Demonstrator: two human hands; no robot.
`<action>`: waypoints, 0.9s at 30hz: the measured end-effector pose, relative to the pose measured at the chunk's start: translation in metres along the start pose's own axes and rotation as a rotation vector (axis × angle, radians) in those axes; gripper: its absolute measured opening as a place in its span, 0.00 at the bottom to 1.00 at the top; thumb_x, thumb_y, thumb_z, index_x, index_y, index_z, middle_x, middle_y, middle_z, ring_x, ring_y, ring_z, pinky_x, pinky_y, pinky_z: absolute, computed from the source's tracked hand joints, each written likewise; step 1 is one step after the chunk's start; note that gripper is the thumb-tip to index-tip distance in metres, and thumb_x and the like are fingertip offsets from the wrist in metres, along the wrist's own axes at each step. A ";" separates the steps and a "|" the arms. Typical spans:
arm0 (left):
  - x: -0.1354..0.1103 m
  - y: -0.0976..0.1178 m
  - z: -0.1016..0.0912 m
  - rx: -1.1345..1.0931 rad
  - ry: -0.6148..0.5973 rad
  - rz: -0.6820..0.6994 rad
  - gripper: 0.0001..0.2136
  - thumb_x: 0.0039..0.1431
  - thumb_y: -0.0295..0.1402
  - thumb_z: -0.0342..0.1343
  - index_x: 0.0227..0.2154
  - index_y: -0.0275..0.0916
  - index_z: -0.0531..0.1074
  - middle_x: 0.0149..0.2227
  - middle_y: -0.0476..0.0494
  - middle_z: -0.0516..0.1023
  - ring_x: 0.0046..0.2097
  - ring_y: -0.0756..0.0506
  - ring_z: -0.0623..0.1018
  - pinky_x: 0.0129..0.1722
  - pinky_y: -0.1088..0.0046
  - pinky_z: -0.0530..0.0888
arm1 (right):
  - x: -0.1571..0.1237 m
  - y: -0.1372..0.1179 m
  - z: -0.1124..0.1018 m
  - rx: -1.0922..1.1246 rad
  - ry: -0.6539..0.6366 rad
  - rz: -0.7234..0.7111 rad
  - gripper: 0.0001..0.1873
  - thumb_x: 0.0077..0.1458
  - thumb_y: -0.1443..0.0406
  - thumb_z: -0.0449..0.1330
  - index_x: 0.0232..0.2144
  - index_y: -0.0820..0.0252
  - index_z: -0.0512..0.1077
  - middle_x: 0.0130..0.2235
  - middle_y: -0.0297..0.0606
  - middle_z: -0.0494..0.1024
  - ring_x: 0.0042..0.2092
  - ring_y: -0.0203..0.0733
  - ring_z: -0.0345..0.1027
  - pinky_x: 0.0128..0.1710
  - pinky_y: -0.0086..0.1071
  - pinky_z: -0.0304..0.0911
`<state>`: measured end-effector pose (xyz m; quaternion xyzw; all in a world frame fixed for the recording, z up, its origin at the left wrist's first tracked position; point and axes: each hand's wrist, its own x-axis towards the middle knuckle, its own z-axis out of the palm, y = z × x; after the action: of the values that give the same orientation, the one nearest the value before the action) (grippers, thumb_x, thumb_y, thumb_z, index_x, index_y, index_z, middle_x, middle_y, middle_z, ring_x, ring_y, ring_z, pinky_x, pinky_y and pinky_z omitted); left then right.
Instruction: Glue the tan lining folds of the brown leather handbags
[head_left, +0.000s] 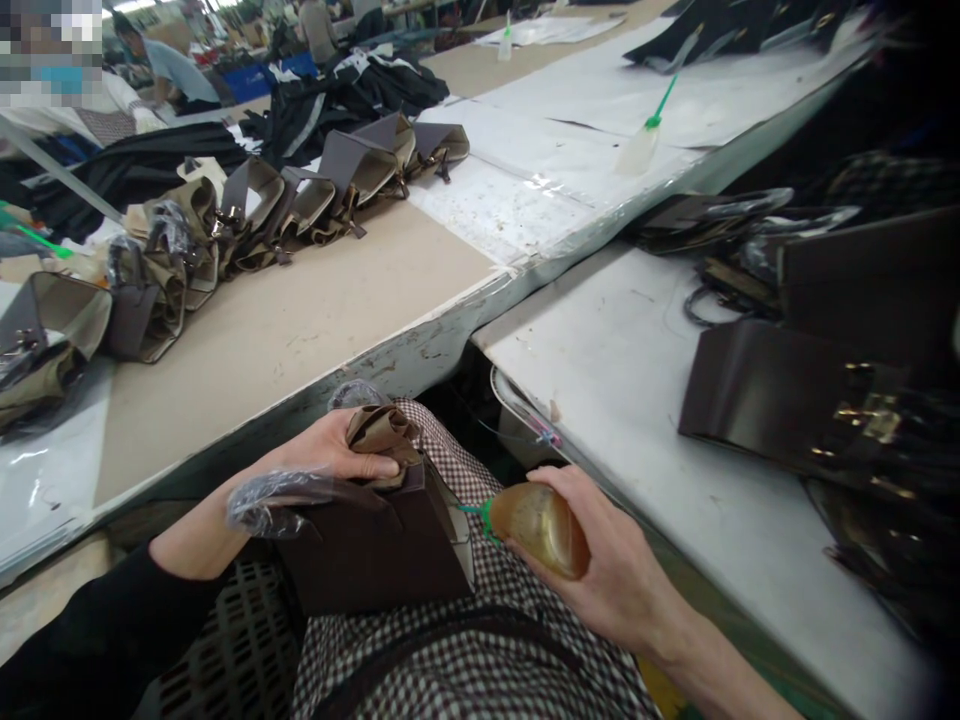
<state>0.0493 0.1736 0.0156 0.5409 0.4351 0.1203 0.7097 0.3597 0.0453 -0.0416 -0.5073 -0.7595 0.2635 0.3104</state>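
Observation:
On my lap lies a dark brown handbag (367,560), tilted on its side, with plastic film wrapped round its handle (277,497). My left hand (330,450) is closed on the bag's upper part, the thumb pressing on crumpled tan lining (386,435). In my right hand (600,560) is a squeeze bottle (540,525) of amber liquid, fingers wrapped round its body. Its green nozzle (472,510) points left, at the bag's open edge; whether the tip touches cannot be made out.
Several part-made bags (360,175) stand along the tan-topped table (300,320) ahead. Another glue-type bottle (643,140) with a green nozzle is farther back. Dark bags with metal clasps (870,415) lie on the white table (600,370) at my right. People (176,70) are in the background.

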 end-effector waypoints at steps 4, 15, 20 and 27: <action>0.000 -0.002 0.002 0.031 0.002 -0.002 0.13 0.51 0.31 0.69 0.39 0.37 0.75 0.36 0.50 0.82 0.38 0.47 0.80 0.43 0.71 0.75 | -0.002 0.000 0.003 0.023 -0.083 0.082 0.25 0.60 0.62 0.63 0.56 0.55 0.58 0.49 0.44 0.71 0.46 0.47 0.72 0.41 0.38 0.72; -0.028 0.016 0.015 0.380 0.129 0.035 0.12 0.54 0.36 0.67 0.38 0.40 0.73 0.36 0.53 0.82 0.38 0.47 0.79 0.40 0.74 0.75 | 0.009 0.013 0.000 0.365 -0.158 0.701 0.20 0.54 0.53 0.64 0.45 0.54 0.69 0.37 0.35 0.77 0.34 0.45 0.71 0.33 0.39 0.68; -0.056 0.021 0.020 0.592 0.200 0.073 0.11 0.58 0.39 0.65 0.40 0.42 0.72 0.37 0.52 0.79 0.37 0.48 0.77 0.37 0.75 0.73 | -0.001 0.026 -0.004 0.717 0.005 0.818 0.22 0.58 0.48 0.62 0.44 0.57 0.69 0.29 0.30 0.71 0.25 0.36 0.61 0.20 0.30 0.60; -0.081 -0.014 0.046 0.520 0.228 0.107 0.05 0.63 0.28 0.58 0.40 0.42 0.69 0.40 0.49 0.78 0.38 0.49 0.77 0.38 0.75 0.72 | -0.015 0.023 -0.003 0.471 0.092 0.747 0.26 0.58 0.48 0.62 0.52 0.54 0.66 0.40 0.37 0.77 0.33 0.43 0.70 0.33 0.37 0.69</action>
<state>0.0318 0.0854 0.0445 0.7099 0.4989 0.1021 0.4865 0.3802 0.0392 -0.0595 -0.6736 -0.4287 0.5005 0.3347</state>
